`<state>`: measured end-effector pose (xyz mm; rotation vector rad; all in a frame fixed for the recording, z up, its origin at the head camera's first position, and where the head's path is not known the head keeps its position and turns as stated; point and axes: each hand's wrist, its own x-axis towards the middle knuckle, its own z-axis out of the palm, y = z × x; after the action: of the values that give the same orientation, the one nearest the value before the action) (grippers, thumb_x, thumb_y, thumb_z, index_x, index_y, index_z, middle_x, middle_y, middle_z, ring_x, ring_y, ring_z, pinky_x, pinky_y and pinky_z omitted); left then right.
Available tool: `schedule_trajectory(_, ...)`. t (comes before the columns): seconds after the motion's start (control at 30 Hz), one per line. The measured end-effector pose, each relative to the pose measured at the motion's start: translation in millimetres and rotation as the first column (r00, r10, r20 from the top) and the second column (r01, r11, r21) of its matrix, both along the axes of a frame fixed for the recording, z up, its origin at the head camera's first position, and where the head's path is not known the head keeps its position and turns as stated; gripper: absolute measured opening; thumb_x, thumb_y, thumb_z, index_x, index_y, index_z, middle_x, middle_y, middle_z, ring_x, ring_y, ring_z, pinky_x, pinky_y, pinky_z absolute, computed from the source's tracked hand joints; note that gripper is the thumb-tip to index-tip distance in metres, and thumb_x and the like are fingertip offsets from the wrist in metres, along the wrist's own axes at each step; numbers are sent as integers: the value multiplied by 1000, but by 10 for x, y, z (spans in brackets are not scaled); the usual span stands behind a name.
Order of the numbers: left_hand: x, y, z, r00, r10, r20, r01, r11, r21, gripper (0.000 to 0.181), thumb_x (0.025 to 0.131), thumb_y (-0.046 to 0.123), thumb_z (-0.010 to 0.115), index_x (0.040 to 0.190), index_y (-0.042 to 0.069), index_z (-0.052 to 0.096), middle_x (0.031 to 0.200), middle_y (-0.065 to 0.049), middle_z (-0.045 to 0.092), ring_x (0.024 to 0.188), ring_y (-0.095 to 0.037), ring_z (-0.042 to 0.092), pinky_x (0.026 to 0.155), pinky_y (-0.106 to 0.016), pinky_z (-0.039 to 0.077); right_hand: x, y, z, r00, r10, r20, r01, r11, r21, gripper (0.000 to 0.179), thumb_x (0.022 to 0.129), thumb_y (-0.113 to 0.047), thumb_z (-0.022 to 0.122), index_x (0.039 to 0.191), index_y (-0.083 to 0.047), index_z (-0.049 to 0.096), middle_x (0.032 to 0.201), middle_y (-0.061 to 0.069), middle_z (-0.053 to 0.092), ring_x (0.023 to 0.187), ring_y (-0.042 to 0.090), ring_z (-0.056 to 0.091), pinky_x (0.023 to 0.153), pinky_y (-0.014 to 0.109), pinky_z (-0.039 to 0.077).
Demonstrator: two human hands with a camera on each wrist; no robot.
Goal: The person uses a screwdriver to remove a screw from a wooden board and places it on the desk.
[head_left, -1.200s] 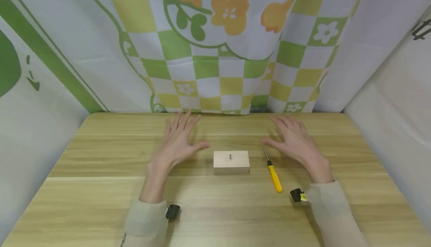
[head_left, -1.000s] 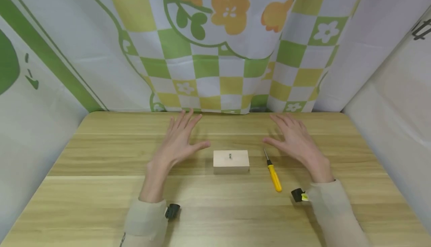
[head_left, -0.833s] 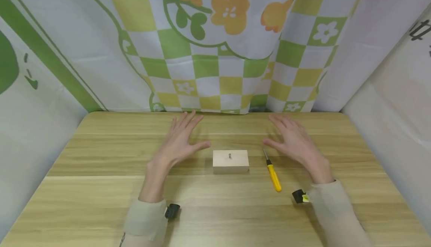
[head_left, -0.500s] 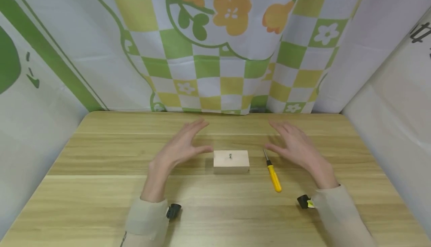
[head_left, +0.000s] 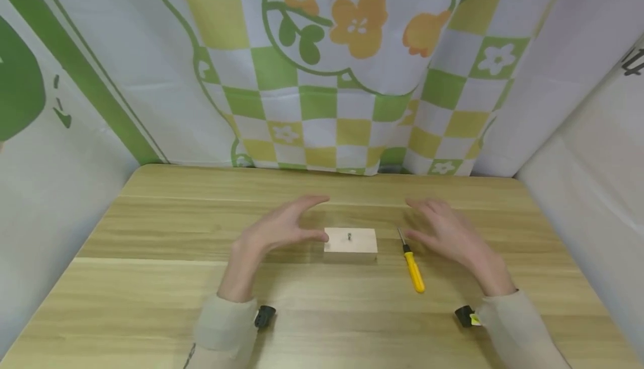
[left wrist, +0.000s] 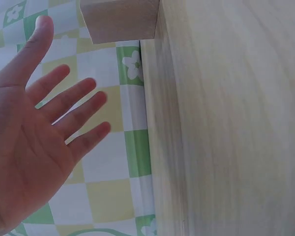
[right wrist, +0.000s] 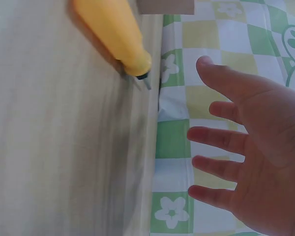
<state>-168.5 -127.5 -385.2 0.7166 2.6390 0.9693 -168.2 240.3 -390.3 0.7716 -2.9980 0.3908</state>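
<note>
A pale wooden block (head_left: 350, 244) lies on the table, with a small metal screw (head_left: 349, 236) standing up from its top. My left hand (head_left: 282, 225) hovers at the block's left, fingers extended and thumb apart; in the head view the thumb tip overlaps the block's left edge, and contact cannot be told. To the block's right lies a screwdriver (head_left: 415, 271) with a yellow handle, its tip pointing away from me. Just right of its shaft is my right hand (head_left: 448, 233), fingers spread and holding nothing. The left wrist view shows the block's end (left wrist: 122, 20) above the thumb.
The wood-grain table (head_left: 322, 324) bears the block and screwdriver. A checked, flowered curtain (head_left: 322, 100) hangs along its far edge. Pale fabric walls (head_left: 598, 151) close off both sides. Small dark wrist cameras (head_left: 265, 317) sit at both sleeves.
Both hands have drawn back from the far edge toward me, the left one also moving right toward the block. The head view has shifted slightly. Block and screwdriver stay put on the table.
</note>
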Motion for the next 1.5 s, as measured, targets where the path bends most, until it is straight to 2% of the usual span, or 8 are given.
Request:
schedule_trajectory(0.3,32,126,-8,996,-25,82,27,999,-17,88,80,51,78,153,22,38,157,0,41,146,-23,37,118,-45,32,104,76,-90,998,57,12,-57,998,3,63,93,-39,68,144,-7,49,140,22,55,132,48,46,109,62,36)
schedule_trajectory(0.57,36,223,-35,997,-38,66,41,998,-45,88,77,49,81,151,19,42,155,2,44,145,-20,38,118,-41,32,184,106,-109,997,68,28,-68,998,0,67,91,-40,71,145,-7,48,139,18,56,129,39,51,107,58,40)
schedule_trajectory(0.73,44,259,-41,996,-40,81,46,997,-67,85,76,44,83,148,19,46,152,2,48,143,-21,41,117,-42,33,255,108,-82,996,83,31,-83,996,18,65,91,-40,70,144,-6,50,135,17,59,125,37,54,104,57,43)
schedule_trajectory(0.9,48,269,-51,995,-46,92,53,996,-76,90,74,40,85,150,19,43,153,0,46,142,-23,42,117,-43,33,304,114,-81,995,96,37,-96,995,15,64,92,-43,68,143,-8,51,135,14,60,124,35,55,104,55,44)
schedule_trajectory(1.17,57,260,-37,989,-49,138,55,998,-40,91,74,36,86,152,21,41,149,-1,51,134,-23,51,112,-44,40,357,138,-76,992,106,72,-107,994,10,63,93,-43,67,144,-11,50,135,13,60,124,34,56,102,55,46)
schedule_trajectory(1.3,48,258,-35,986,-58,155,62,998,-24,91,74,33,87,152,21,41,144,-2,56,128,-21,56,108,-42,44,392,153,-63,989,119,92,-122,992,20,66,93,-50,64,145,-13,50,134,9,60,124,32,57,101,54,47)
schedule_trajectory(1.5,48,278,-42,979,-36,202,39,999,-13,67,75,28,87,135,18,60,123,3,68,112,-16,64,98,-38,50,429,142,-74,985,145,94,-148,988,31,68,92,-53,63,145,-13,50,131,6,62,121,28,58,99,50,50)
